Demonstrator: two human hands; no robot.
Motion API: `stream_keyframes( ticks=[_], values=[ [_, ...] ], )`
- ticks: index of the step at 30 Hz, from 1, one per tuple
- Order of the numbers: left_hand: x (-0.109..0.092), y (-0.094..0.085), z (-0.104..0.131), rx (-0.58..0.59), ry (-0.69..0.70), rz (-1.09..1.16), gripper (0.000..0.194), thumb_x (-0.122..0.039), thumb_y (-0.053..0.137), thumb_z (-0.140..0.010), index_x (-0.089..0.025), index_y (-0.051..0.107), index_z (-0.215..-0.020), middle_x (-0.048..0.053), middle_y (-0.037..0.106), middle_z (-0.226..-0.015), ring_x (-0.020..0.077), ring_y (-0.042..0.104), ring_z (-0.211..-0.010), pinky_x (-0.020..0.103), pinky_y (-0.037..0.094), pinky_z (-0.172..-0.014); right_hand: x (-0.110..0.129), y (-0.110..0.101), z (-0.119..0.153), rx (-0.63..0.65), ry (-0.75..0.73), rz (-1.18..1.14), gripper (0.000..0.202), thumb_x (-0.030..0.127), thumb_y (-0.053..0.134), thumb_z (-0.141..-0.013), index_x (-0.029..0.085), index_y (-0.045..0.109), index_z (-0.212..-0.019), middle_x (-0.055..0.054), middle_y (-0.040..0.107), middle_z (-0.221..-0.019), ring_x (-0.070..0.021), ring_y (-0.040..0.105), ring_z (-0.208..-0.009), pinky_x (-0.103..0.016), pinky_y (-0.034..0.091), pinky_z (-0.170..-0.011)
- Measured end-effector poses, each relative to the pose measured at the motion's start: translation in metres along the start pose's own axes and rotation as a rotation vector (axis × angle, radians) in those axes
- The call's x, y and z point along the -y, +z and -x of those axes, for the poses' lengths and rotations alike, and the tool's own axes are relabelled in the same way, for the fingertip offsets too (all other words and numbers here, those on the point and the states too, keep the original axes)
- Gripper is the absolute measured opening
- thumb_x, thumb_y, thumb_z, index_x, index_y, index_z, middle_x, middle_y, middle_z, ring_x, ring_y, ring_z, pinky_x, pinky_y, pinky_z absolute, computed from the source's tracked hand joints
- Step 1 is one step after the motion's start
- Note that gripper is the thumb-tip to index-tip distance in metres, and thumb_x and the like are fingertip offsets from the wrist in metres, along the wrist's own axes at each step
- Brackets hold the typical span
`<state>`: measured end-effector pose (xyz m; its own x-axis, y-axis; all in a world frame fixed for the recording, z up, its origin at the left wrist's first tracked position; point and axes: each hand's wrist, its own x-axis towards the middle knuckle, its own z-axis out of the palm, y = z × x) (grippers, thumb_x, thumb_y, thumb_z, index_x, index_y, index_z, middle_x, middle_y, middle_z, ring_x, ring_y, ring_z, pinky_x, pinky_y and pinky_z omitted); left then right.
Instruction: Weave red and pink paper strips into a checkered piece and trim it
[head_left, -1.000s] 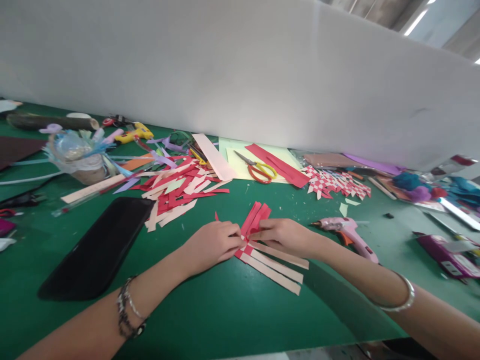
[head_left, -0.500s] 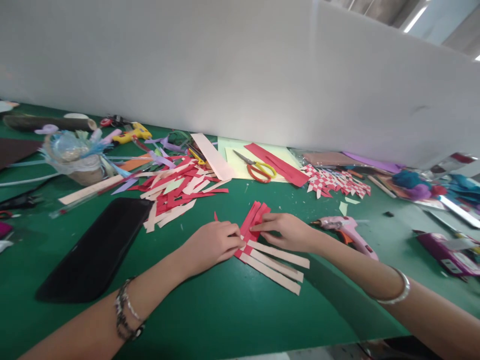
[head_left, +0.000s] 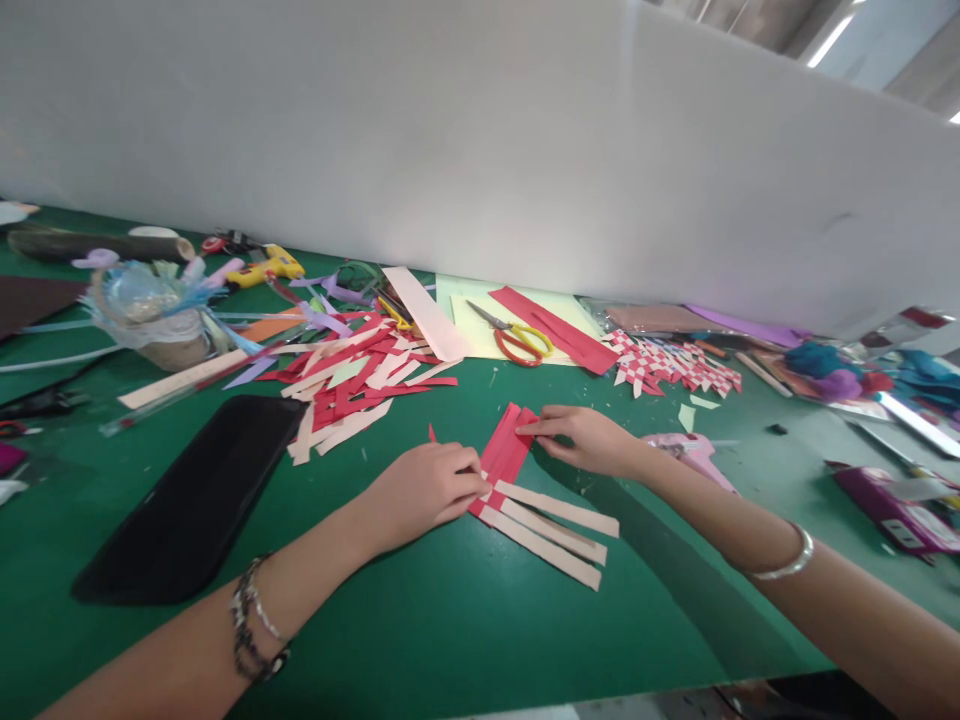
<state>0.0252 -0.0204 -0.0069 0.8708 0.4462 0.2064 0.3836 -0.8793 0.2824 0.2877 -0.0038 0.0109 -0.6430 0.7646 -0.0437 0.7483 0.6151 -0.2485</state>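
Red paper strips (head_left: 504,455) cross pale pink paper strips (head_left: 559,510) in a small checkered weave that lies on the green table. My left hand (head_left: 429,490) is closed, its fingertips holding the weave down at the crossing and hiding part of it. The pale strips fan out loose toward the lower right. With thumb and forefinger together, my right hand (head_left: 589,440) pinches the upper end of the rightmost red strip. The red strips lie nearly side by side, pointing away from me.
A heap of cut red and pale strips (head_left: 360,370) lies beyond my left hand. Scissors (head_left: 517,335) rest on yellowish paper, beside finished checkered pieces (head_left: 667,362). A pink glue gun (head_left: 697,458) is partly behind my right arm. A black flat case (head_left: 195,500) sits at left.
My right hand has slid up and right, from near the crossing to the strip's far end. The rightmost red strip now lies flatter beside the others. My left hand stays put.
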Motion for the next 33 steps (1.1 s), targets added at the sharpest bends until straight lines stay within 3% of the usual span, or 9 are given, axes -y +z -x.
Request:
stream_keyframes(
  ticks=[6, 13, 20, 23, 26, 29, 33],
  values=[
    [0.0, 0.0, 0.0, 0.01, -0.008, -0.003, 0.02, -0.021, 0.046, -0.089, -0.021, 0.065, -0.094, 0.004, 0.061, -0.095, 0.0165, 0.057, -0.082, 0.027, 0.042, -0.068, -0.011, -0.004, 0.0, 0.023, 0.082, 0.137, 0.039, 0.022, 0.037, -0.088, 0.029, 0.055, -0.122, -0.003, 0.057, -0.084, -0.0116, 0.053, -0.066, -0.022, 0.034, -0.057],
    [-0.001, -0.001, 0.0, 0.015, -0.009, -0.006, 0.02, -0.02, 0.046, -0.089, -0.021, 0.065, -0.092, 0.003, 0.062, -0.094, 0.0161, 0.057, -0.081, 0.026, 0.042, -0.069, -0.005, -0.01, -0.004, 0.064, 0.118, 0.24, 0.039, 0.022, 0.036, -0.089, 0.031, 0.055, -0.122, -0.003, 0.059, -0.085, -0.0117, 0.055, -0.067, -0.022, 0.031, -0.053],
    [0.003, -0.004, 0.001, 0.031, 0.016, -0.004, 0.019, -0.027, 0.047, -0.089, -0.021, 0.062, -0.098, 0.004, 0.062, -0.098, 0.0176, 0.058, -0.086, 0.028, 0.041, -0.074, -0.003, -0.029, -0.016, -0.079, 0.25, 0.286, 0.03, 0.021, 0.037, -0.086, 0.018, 0.065, -0.099, -0.007, 0.063, -0.096, -0.0167, 0.058, -0.079, -0.024, 0.035, -0.058],
    [0.003, -0.004, 0.002, 0.039, 0.007, 0.022, 0.03, -0.038, 0.057, -0.082, -0.019, 0.056, -0.105, 0.005, 0.061, -0.101, 0.0197, 0.056, -0.09, 0.029, 0.041, -0.075, 0.011, -0.045, -0.011, -0.204, 0.221, 0.18, 0.023, 0.018, 0.04, -0.085, 0.018, 0.061, -0.093, -0.005, 0.062, -0.091, -0.0146, 0.056, -0.077, -0.024, 0.037, -0.062],
    [0.001, -0.005, 0.002, 0.005, -0.044, 0.016, 0.042, -0.047, 0.063, -0.075, -0.016, 0.053, -0.103, 0.006, 0.059, -0.103, 0.0215, 0.054, -0.092, 0.031, 0.041, -0.077, 0.036, -0.048, 0.003, -0.225, 0.144, 0.04, 0.006, 0.018, 0.048, -0.08, 0.018, 0.052, -0.075, -0.002, 0.056, -0.075, -0.0109, 0.048, -0.063, -0.022, 0.034, -0.057],
    [0.0, -0.005, 0.0, 0.005, -0.073, -0.014, 0.04, -0.046, 0.063, -0.075, -0.017, 0.054, -0.1, 0.006, 0.058, -0.103, 0.0211, 0.054, -0.091, 0.031, 0.04, -0.077, 0.058, -0.039, 0.02, -0.232, 0.104, -0.058, 0.014, 0.015, 0.048, -0.077, 0.019, 0.038, -0.069, 0.002, 0.046, -0.067, -0.0083, 0.036, -0.056, -0.02, 0.028, -0.051],
    [0.002, -0.007, -0.001, 0.019, -0.005, -0.134, 0.031, -0.045, 0.059, -0.08, -0.018, 0.057, -0.095, 0.004, 0.062, -0.098, 0.0191, 0.057, -0.087, 0.028, 0.041, -0.071, 0.073, -0.029, 0.039, -0.272, 0.208, -0.208, 0.022, 0.012, 0.044, -0.077, 0.021, 0.027, -0.064, 0.008, 0.03, -0.055, -0.0071, 0.024, -0.049, -0.019, 0.021, -0.047]
  ],
)
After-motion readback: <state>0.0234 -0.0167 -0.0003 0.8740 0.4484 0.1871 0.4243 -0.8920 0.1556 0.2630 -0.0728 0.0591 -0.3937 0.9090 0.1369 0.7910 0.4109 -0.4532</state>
